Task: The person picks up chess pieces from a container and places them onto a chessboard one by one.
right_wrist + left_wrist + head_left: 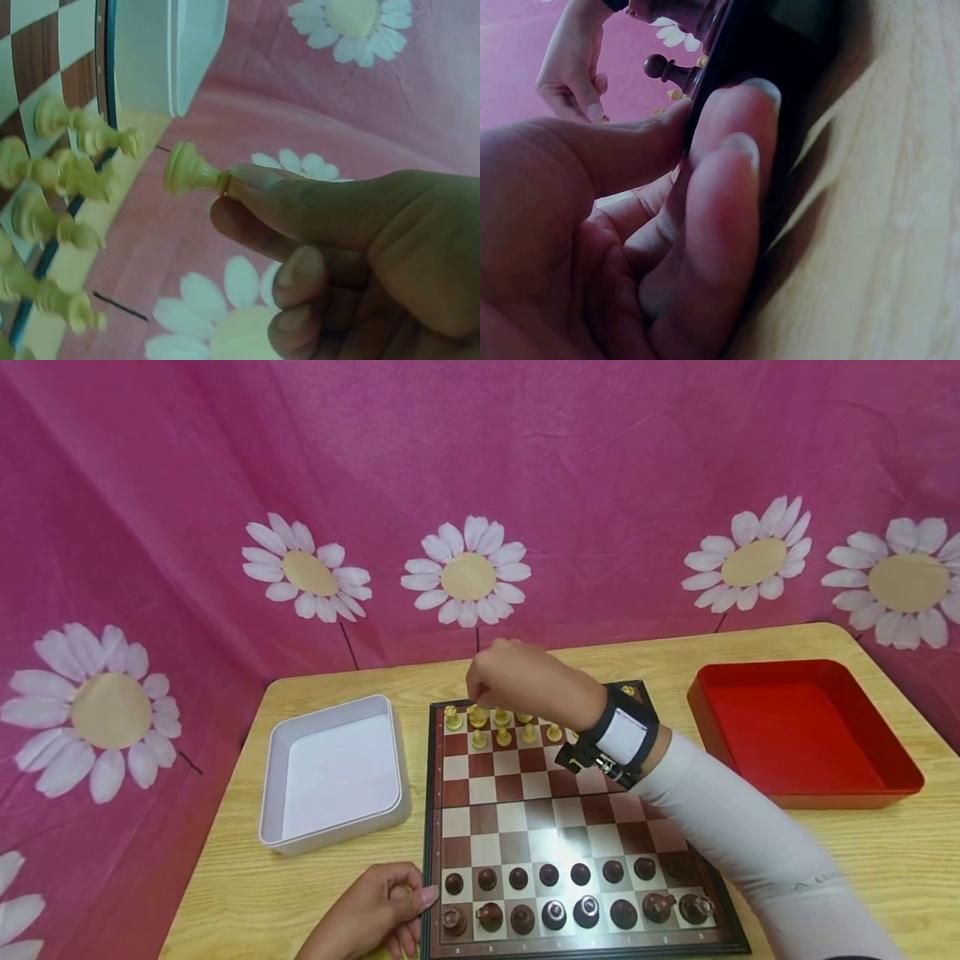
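Note:
My right hand (pixel 517 672) is held above the far left part of the chessboard (pixel 491 820), over the pale pieces. Its thumb and index finger pinch a pale yellow chess pawn (pixel 189 169) by the head, with the base pointing away from the fingers, as the right wrist view shows. In the head view that pawn is hidden by the hand. My left hand (pixel 375 906) grips the board's near left edge, its thumb (pixel 641 146) on the upper side and fingers curled against the side and underside. Pale pieces (pixel 504 737) stand in the far rows, some hidden behind the right forearm.
Two rows of dark chess pieces (pixel 580 874) stand at the board's near side. A white tray (pixel 402 777) lies to the left of the board and a red tray (pixel 847 800) to the right. Behind the wooden table (pixel 225 860) hangs a pink flowered cloth (pixel 600 468).

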The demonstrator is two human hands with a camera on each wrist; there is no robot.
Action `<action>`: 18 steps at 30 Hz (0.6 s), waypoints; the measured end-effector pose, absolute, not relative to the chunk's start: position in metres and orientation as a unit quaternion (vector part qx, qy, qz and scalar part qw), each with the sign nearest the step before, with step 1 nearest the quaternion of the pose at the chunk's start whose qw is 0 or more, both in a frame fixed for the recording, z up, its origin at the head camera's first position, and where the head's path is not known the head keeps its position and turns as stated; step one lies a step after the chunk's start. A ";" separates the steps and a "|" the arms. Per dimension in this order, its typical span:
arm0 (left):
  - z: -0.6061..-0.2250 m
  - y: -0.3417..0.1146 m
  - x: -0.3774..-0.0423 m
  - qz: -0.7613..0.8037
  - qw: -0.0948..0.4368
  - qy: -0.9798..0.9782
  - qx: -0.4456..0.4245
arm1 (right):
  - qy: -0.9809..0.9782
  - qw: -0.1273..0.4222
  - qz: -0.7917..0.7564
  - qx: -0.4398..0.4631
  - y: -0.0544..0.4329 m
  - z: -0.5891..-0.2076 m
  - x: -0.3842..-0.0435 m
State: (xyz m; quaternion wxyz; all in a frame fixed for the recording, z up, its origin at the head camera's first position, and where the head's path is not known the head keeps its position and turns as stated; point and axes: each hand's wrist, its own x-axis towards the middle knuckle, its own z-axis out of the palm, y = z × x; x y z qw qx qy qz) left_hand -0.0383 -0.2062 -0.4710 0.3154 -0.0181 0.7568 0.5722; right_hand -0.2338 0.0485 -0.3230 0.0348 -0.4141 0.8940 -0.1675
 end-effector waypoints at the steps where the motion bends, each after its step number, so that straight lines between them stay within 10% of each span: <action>1: -0.471 -0.206 -0.038 0.574 0.315 0.755 -0.018 | 0.895 0.037 -0.166 -0.412 0.045 -0.325 -0.234; 18: -0.469 -0.207 -0.039 0.570 0.316 0.758 -0.021 | 0.894 0.044 -0.106 -0.432 0.005 -0.370 -0.239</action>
